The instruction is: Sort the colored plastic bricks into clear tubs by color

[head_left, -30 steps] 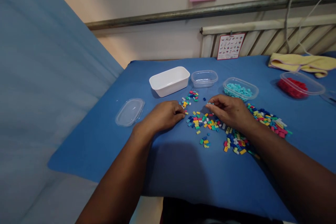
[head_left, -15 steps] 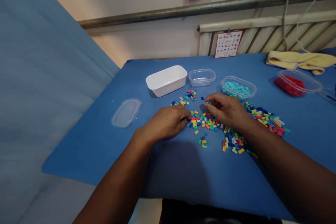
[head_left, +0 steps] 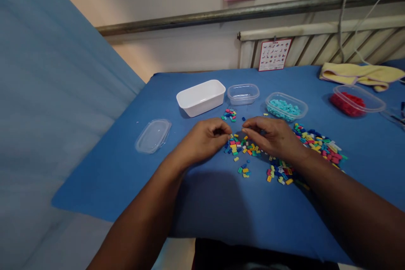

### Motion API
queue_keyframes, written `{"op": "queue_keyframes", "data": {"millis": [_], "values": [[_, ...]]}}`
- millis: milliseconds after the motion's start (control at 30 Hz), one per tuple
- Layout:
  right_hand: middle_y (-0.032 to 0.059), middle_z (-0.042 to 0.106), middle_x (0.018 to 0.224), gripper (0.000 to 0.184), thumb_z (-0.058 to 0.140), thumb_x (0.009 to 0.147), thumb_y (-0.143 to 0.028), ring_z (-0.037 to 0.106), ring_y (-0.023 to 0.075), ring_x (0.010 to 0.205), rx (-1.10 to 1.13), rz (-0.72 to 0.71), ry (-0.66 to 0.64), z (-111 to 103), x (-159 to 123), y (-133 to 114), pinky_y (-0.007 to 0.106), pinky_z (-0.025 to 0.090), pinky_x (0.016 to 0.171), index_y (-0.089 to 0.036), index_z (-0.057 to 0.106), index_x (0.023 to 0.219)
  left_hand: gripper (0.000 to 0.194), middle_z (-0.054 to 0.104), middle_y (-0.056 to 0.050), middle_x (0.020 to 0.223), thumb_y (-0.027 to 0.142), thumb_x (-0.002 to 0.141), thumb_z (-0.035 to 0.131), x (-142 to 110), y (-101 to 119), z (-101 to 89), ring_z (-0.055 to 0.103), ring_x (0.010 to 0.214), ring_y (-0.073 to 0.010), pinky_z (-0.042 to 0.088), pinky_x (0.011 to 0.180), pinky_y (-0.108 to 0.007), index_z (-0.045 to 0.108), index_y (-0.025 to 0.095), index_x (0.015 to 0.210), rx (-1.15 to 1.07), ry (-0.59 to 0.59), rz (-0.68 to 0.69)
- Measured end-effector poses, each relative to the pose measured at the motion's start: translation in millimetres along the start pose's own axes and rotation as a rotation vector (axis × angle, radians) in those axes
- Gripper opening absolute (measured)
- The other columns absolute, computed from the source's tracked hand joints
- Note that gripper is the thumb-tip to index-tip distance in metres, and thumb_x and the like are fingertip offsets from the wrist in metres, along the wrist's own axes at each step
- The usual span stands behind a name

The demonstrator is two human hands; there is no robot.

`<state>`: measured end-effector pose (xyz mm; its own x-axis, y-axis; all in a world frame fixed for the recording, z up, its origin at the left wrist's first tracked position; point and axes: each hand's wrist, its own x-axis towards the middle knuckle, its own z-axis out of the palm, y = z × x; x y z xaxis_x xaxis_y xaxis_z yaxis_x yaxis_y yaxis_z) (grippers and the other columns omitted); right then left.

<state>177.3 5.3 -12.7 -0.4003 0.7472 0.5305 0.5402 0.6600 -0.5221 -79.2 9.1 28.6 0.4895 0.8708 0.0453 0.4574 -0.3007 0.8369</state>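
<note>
My left hand (head_left: pixel 207 141) is pinched at the left edge of a loose spread of small coloured bricks (head_left: pixel 236 148). Whatever lies between its fingertips is too small to name. Facing it, a short gap away, my right hand (head_left: pixel 274 137) also has thumb and forefinger pressed together above the bricks; its fingers hide what they may hold. A bigger heap of mixed bricks (head_left: pixel 319 145) lies beside and partly behind my right wrist. Beyond my hands sits a small cluster of bricks (head_left: pixel 229 114).
Along the back stand a white tub (head_left: pixel 202 100), a clear container (head_left: pixel 243 94), one with turquoise bricks (head_left: pixel 283 109) and one with red pieces (head_left: pixel 349 104). A clear lid (head_left: pixel 153 136) lies left. A yellow cloth (head_left: pixel 357 75) rests at the back right.
My left hand has risen slightly off the bricks and closed into a pinch. My right hand has shifted a little left, narrowing the gap. A yellow brick now shows near the turquoise container.
</note>
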Motion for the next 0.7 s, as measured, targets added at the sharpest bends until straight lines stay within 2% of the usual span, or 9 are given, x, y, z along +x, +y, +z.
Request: {"op": "queue_keyframes", "data": {"millis": [133, 300, 533, 700], "values": [[0.0032, 0.083, 0.098, 0.012, 0.068, 0.107, -0.03, 0.077, 0.0184, 0.082, 0.035, -0.072, -0.012, -2, 2, -12, 0.029, 0.056, 0.074, -0.024, 0.077, 0.112, 0.021, 0.074, -0.003, 0.084, 0.032, 0.083, 0.086, 8, -1, 16.6, 0.065, 0.076, -0.0134, 0.05, 0.073, -0.027, 0.078, 0.016, 0.094, -0.408, 0.107, -0.102], [0.0036, 0.084, 0.099, 0.013, 0.068, 0.107, -0.027, 0.078, 0.0187, 0.082, 0.037, -0.069, 0.021, 0, 1, -13, 0.029, 0.057, 0.074, -0.024, 0.077, 0.115, 0.031, 0.077, -0.003, 0.086, 0.032, 0.073, 0.096, 14, -5, 33.5, 0.07, 0.078, -0.0131, 0.056, 0.079, -0.029, 0.078, 0.015, 0.091, -0.678, 0.186, -0.159], [0.0031, 0.083, 0.098, 0.012, 0.073, 0.104, -0.03, 0.077, 0.0194, 0.083, 0.079, -0.061, 0.111, 1, 2, -12, 0.031, 0.059, 0.076, -0.026, 0.078, 0.114, 0.033, 0.078, -0.002, 0.086, 0.035, 0.069, 0.1, 15, -4, 39.6, 0.07, 0.078, -0.0118, 0.057, 0.08, -0.028, 0.082, 0.016, 0.09, -0.732, 0.275, -0.175], [0.0033, 0.083, 0.097, 0.015, 0.07, 0.107, -0.032, 0.076, 0.0192, 0.081, 0.062, -0.038, 0.06, -2, 4, -16, 0.032, 0.058, 0.076, -0.026, 0.078, 0.118, 0.034, 0.078, -0.003, 0.089, 0.035, 0.073, 0.097, 15, -2, 39.6, 0.07, 0.077, -0.012, 0.058, 0.08, -0.029, 0.083, 0.016, 0.098, -0.727, 0.288, -0.193]]}}
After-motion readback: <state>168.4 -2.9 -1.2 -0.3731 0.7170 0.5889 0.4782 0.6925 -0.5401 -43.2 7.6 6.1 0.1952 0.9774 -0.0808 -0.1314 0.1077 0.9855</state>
